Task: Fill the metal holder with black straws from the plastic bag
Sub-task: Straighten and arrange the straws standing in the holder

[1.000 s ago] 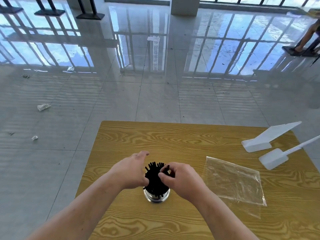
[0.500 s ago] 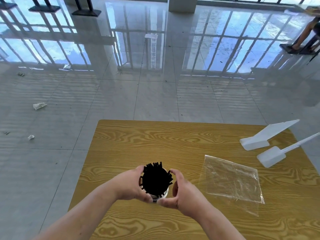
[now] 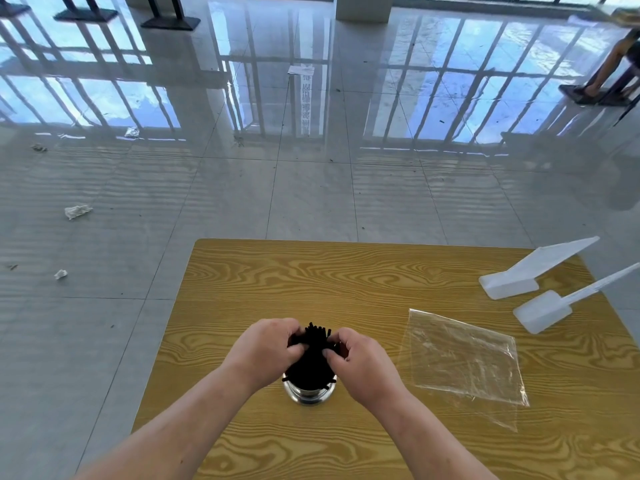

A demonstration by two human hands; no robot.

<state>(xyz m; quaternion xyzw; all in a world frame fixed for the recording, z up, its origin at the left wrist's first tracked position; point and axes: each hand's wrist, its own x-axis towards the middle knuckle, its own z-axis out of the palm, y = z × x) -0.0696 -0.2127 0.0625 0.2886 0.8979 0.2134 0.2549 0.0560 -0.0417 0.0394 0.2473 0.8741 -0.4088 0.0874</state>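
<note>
A shiny metal holder [image 3: 309, 393] stands upright near the front middle of the wooden table [image 3: 346, 271]. A thick bundle of black straws [image 3: 311, 355] sticks up out of it. My left hand [image 3: 265, 351] grips the bundle from the left, fingers curled around the upper part. From the right, my right hand [image 3: 360, 363] closes its fingertips on the same bundle. The clear plastic bag [image 3: 460, 358] lies flat on the table to the right and looks empty.
Two white plastic stands [image 3: 509, 280] [image 3: 542, 311] sit at the table's right edge. Glossy tiled floor with scraps of paper [image 3: 78, 211] surrounds the table. A person's leg [image 3: 604, 69] shows at the far top right.
Half a second ago both hands cupped the holder's rim; they have risen and closed on the upper part of the straw bundle, squeezing it together. The bag has not moved.
</note>
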